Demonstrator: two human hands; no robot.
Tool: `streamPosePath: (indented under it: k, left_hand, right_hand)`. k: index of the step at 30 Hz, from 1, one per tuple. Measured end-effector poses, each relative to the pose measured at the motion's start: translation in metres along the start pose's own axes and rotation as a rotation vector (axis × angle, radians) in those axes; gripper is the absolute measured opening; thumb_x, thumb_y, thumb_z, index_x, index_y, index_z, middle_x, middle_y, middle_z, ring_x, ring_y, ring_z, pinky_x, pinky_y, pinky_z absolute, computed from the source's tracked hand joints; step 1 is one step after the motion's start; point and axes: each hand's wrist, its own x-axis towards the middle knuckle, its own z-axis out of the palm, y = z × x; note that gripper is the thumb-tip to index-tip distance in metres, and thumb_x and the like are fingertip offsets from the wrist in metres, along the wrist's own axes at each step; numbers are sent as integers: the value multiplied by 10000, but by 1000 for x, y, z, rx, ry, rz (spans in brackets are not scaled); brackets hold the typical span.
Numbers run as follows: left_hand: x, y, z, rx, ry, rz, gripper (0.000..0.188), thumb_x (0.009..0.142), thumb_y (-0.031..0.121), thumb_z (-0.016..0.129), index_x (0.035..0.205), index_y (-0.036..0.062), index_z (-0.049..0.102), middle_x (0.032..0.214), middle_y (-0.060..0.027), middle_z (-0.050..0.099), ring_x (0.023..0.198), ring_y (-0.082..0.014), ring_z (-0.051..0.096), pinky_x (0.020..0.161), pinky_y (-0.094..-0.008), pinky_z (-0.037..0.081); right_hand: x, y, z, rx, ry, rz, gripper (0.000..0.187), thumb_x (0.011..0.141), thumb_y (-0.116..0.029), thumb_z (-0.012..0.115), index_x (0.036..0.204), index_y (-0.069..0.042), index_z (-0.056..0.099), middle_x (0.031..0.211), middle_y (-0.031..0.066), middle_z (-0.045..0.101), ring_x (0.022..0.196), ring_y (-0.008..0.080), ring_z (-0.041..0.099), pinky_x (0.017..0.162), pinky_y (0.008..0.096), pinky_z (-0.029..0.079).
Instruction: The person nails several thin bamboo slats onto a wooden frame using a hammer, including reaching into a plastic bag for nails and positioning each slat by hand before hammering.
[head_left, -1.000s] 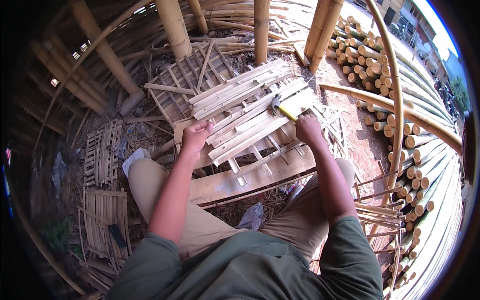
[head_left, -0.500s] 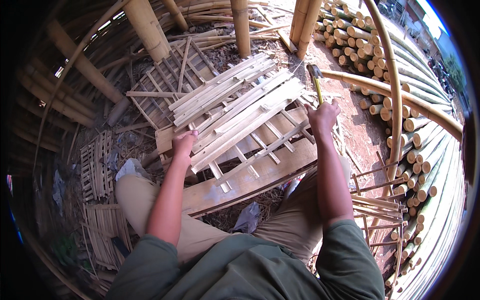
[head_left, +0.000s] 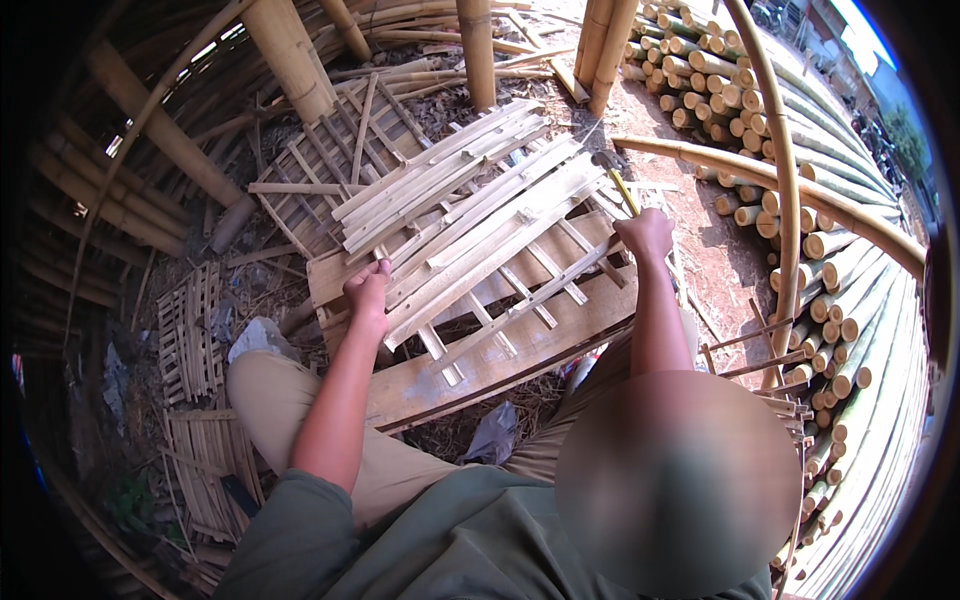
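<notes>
Across a wooden bench (head_left: pixel 450 388) lies a slatted bamboo panel (head_left: pixel 500 240), pale split strips laid side by side over crosswise strips. At its left end my left hand (head_left: pixel 368 288) is closed on the strips' edge, thumb up. My right hand (head_left: pixel 646 236), by the panel's right end, is closed around the yellow handle of a hammer (head_left: pixel 624 190). The hammer leans left, and its head is at the upper right ends of the strips; whether it touches them I cannot tell. A round blur covers part of my right arm.
Another slatted panel (head_left: pixel 305 190) lies behind on the ground. Stacked cut bamboo poles (head_left: pixel 850 300) fill the right side. Upright bamboo posts (head_left: pixel 478 60) stand at the back. Smaller slatted pieces (head_left: pixel 190 335) lie at left, and a curved bamboo rail (head_left: pixel 770 180) crosses at right.
The hammer has swung from upright to leaning left, its head now down at the panel's upper right ends. My right hand has lowered slightly; my left hand stays on the panel.
</notes>
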Motion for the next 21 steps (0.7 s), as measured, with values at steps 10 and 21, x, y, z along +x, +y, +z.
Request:
streamPosePath:
  k: [10,21]
  left_hand:
    - [-8,2,19,-44,-89,113,193,881,103,699,1022,-28,699,912,-31,685,800,-77,583,747,-223,461]
    - [10,-11,41,78,-133,198,150,880,102,693,965,-20,703,852,-13,665,741,-67,561,682,-215,449]
  right_hand:
    - [11,20,-16,53,260,38,344,641,-272,749,895,-40,744,868,162,715,840,297,702,776,400,559]
    - [26,18,17,61,-17,209,368,802,-250,673,1084,-15,695,1226,176,614,1185,329,547,982,476,430]
